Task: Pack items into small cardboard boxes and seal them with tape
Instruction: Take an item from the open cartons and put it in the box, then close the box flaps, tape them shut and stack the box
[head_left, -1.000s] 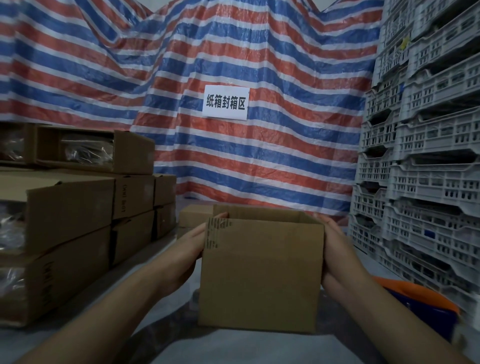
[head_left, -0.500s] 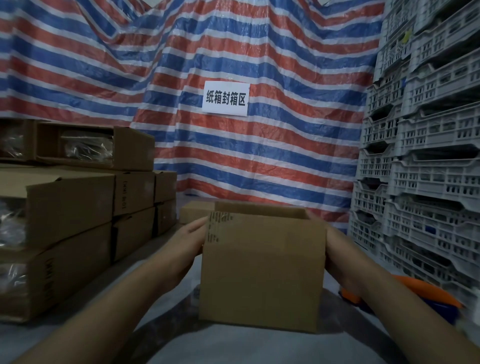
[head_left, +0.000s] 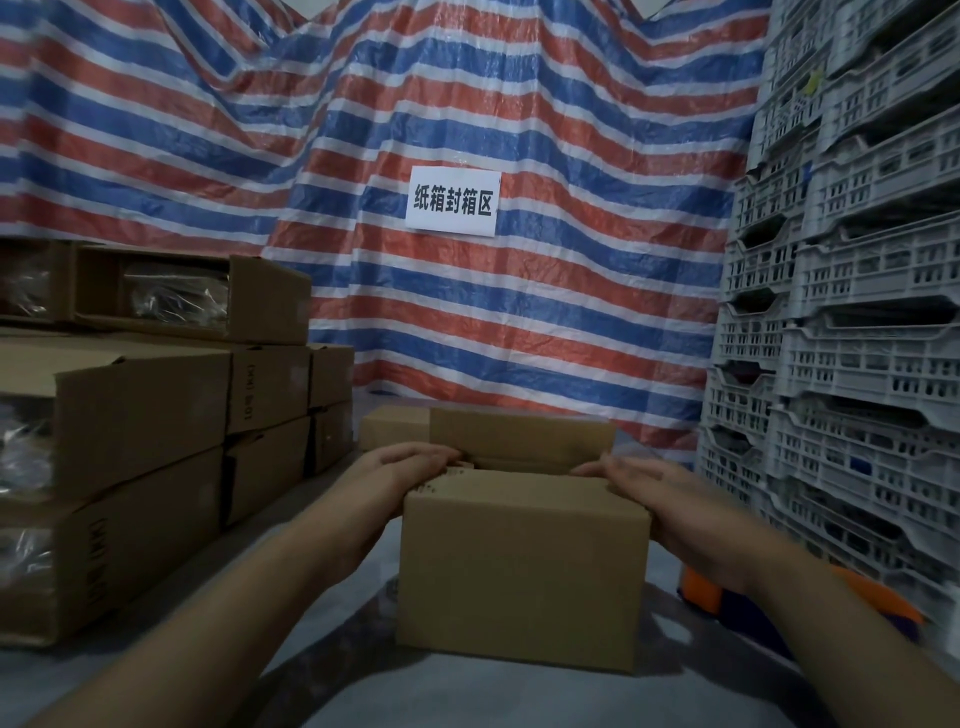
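looks like the flap-folding step: the small cardboard box (head_left: 522, 566) sits on the grey table (head_left: 467, 696) right in front. left hand (head_left: 410, 467) and right hand (head_left: 660, 493) lie fairly flat, fingers pressing the side flaps inward. far flap (head_left: 522, 434) stands up; i'd guess that folds next, then tape.

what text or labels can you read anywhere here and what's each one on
"纸箱封箱区": white paper sign on the striped tarp.
Dark print on the stacked cartons: too blurred to read.
Small print on the small cardboard box, upper left corner: too small to read.
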